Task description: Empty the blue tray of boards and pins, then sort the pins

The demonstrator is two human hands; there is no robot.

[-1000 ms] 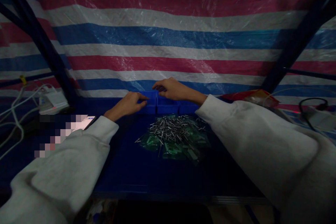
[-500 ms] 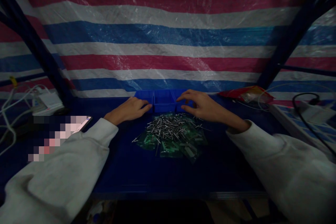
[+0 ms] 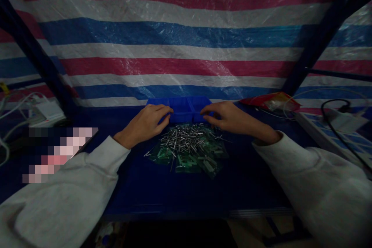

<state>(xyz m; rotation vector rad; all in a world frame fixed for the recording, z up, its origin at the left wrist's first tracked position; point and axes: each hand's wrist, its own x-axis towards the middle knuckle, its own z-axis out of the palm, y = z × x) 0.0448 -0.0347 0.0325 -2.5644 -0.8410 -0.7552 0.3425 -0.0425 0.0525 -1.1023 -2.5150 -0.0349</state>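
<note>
A blue plastic tray (image 3: pixel 180 118) split into compartments stands at the back of the table. Just in front of it lies a heap of thin silver metal pins (image 3: pixel 183 139), spread over several small clear bags (image 3: pixel 187 162) with pale green strips inside. My left hand (image 3: pixel 148 122) is at the tray's left side, fingers forward and thumb apart, with nothing visible in it. At the tray's right side, my right hand (image 3: pixel 223 115) hovers with bent fingers and a gap to the thumb, also holding nothing visible. Whether the fingertips touch the tray is unclear.
A blurred-out flat object (image 3: pixel 68 151) lies beside my left sleeve. White cables and a charger (image 3: pixel 49 110) sit far left. On the right are a red packet (image 3: pixel 270 101) and a power strip (image 3: pixel 322 131) with a black cable. Striped plastic sheeting (image 3: pixel 180 38) hangs behind.
My left hand has moved slightly right, its fingers now over the tray's left part. The right hand's fingers have dropped and curled a little. The view has shifted slightly.
</note>
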